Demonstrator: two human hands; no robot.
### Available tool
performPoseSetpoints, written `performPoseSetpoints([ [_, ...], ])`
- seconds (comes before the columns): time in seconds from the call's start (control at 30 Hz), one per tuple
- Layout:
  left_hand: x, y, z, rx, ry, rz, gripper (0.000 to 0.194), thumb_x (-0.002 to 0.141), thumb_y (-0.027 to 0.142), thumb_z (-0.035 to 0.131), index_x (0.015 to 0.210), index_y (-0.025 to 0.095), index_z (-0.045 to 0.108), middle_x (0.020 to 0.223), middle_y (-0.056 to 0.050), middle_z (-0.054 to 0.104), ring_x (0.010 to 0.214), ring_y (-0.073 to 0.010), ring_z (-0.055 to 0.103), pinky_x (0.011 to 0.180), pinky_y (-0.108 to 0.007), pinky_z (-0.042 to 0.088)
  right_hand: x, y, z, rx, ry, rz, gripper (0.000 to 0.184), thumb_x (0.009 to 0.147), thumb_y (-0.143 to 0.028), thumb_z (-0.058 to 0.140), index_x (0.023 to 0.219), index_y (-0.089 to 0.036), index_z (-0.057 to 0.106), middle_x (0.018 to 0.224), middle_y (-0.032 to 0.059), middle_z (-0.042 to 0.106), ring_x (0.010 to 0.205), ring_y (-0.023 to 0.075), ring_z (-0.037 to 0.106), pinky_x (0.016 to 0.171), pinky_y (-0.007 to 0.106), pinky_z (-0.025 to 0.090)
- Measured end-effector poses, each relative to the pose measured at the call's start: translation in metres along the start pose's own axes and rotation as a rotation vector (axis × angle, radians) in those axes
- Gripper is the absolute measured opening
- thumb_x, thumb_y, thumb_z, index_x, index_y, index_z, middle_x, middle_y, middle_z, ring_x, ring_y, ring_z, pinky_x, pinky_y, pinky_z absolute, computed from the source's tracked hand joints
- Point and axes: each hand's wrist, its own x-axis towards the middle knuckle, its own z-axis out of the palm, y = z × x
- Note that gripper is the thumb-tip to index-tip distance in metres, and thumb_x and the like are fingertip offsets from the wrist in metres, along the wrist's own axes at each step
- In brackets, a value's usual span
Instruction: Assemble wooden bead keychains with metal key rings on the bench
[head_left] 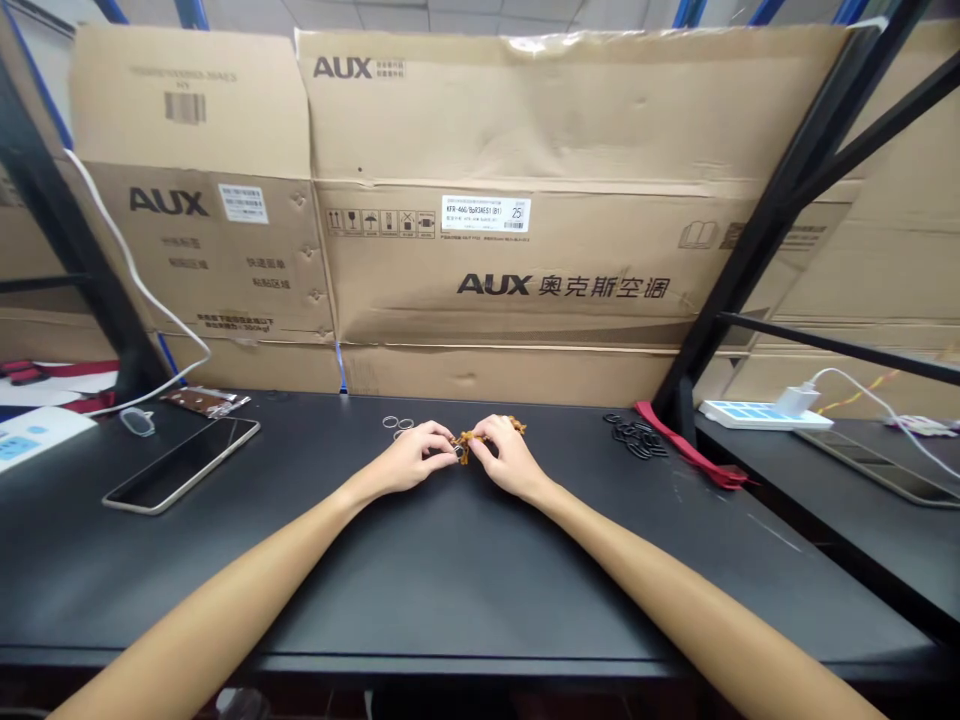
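Both my hands meet over the middle of the black table point(450, 560). My left hand point(414, 455) pinches a small metal ring against a small orange-brown braided piece point(466, 441). My right hand point(504, 455) is closed in a pinch on the same piece, whose far end shows just behind its fingers. A few loose silver rings point(397, 423) lie on the table just behind my left hand.
A smartphone point(182, 463) lies face up at the left, with a brown packet point(201, 401) and a white cable behind it. A pile of black rings point(637, 437) and a red strap point(686, 448) lie at the right. Cardboard boxes point(525, 250) wall the back. A power strip point(757, 413) sits on the right-hand table.
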Motion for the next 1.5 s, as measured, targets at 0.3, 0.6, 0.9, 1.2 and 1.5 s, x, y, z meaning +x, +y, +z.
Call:
performPoseSetpoints([
  [0.3, 0.001, 0.000, 0.001, 0.036, 0.012, -0.029, 0.028, 0.088, 0.037, 0.051, 0.074, 0.018, 0.066, 0.108, -0.006, 0.060, 0.094, -0.0171, 0.058, 0.088, -0.030, 0.044, -0.002, -0.019, -0.003, 0.089, -0.073, -0.105, 0.012, 0.091, -0.026, 0.048, 0.086, -0.021, 0.058, 0.091, 0.0056, 0.058, 0.087, 0.0190, 0.049, 0.083, 0.035, 0.041],
  [0.6, 0.000, -0.003, 0.001, -0.020, 0.010, 0.014, 0.021, 0.087, 0.036, 0.052, 0.085, 0.020, 0.065, 0.111, -0.006, 0.057, 0.099, -0.0178, 0.056, 0.088, -0.031, 0.045, 0.000, 0.000, 0.000, -0.053, 0.016, 0.012, 0.013, 0.088, -0.024, 0.050, 0.078, -0.020, 0.057, 0.084, 0.0057, 0.057, 0.082, 0.0208, 0.047, 0.080, 0.038, 0.040],
  [0.9, 0.000, 0.001, 0.002, 0.014, 0.020, -0.006, 0.025, 0.087, 0.037, 0.052, 0.082, 0.019, 0.067, 0.107, -0.007, 0.059, 0.096, -0.0183, 0.056, 0.090, -0.033, 0.044, -0.001, -0.018, -0.002, 0.081, -0.080, -0.089, 0.012, 0.090, -0.026, 0.048, 0.087, -0.022, 0.059, 0.092, 0.0060, 0.058, 0.087, 0.0198, 0.050, 0.082, 0.037, 0.041],
  [1.2, 0.001, -0.002, 0.000, -0.021, 0.049, -0.007, 0.020, 0.085, 0.036, 0.055, 0.082, 0.020, 0.067, 0.108, -0.005, 0.058, 0.093, -0.0172, 0.057, 0.083, -0.030, 0.047, 0.000, -0.001, 0.000, -0.042, 0.019, -0.012, 0.013, 0.089, -0.025, 0.049, 0.079, -0.021, 0.057, 0.085, 0.0063, 0.058, 0.083, 0.0214, 0.048, 0.080, 0.039, 0.040],
  [1.5, -0.001, 0.006, 0.001, 0.020, 0.014, 0.000, 0.025, 0.086, 0.038, 0.053, 0.076, 0.019, 0.067, 0.107, -0.005, 0.060, 0.095, -0.0182, 0.057, 0.090, -0.032, 0.043, -0.002, -0.015, -0.003, 0.080, -0.062, -0.077, 0.014, 0.091, -0.028, 0.047, 0.087, -0.022, 0.059, 0.092, 0.0061, 0.059, 0.088, 0.0198, 0.050, 0.082, 0.037, 0.042],
])
